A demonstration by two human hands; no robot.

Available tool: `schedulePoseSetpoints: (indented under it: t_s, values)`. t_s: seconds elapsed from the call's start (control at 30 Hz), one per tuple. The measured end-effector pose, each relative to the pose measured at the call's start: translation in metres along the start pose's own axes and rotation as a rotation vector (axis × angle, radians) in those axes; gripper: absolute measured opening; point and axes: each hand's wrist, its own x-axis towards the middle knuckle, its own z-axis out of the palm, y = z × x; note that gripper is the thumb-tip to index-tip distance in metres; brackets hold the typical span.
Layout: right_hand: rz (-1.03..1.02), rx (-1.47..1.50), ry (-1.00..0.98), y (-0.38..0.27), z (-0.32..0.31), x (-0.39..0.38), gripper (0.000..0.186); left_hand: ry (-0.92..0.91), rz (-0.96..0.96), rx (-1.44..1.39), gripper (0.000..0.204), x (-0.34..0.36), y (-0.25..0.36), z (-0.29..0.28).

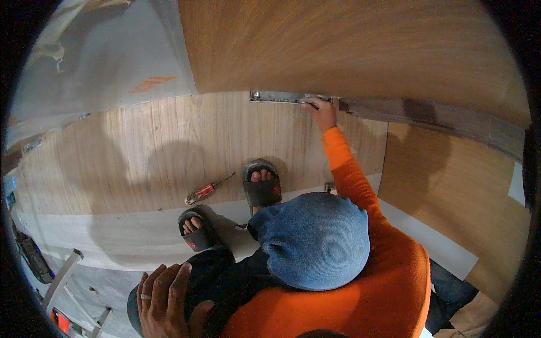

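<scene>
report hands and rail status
Left hand flat on dark knee, open. Right hand fingertips on metal rail, grip unclear. Red screwdriver lies on wood panel by sandals, apart from rail.

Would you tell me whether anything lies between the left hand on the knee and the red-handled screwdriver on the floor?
Yes. A sandalled foot sits between the left hand and the screwdriver, just below the tool.

An orange striped mark (151, 84) is showing on the grey sheet (112, 62) at the upper left. No boxes or screens are showing.
</scene>
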Motion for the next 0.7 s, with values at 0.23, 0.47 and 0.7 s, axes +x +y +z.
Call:
schedulePoseSetpoints:
  t_s: [0.23,0.47,0.7]
  values:
    - [0.059,-0.295,0.009,-0.025,0.015,0.005,0.028,-0.013,-0.012,0.006,0.054,-0.004,0.000,0.000]
    - [0.105,0.003,0.197,-0.001,-0.017,-0.011,0.025,-0.010,-0.005,0.002,0.054,-0.003,-0.002,0.000]
    - [0.082,0.132,0.116,0.033,-0.020,-0.016,0.024,-0.024,-0.005,-0.002,0.054,-0.002,-0.004,0.001]
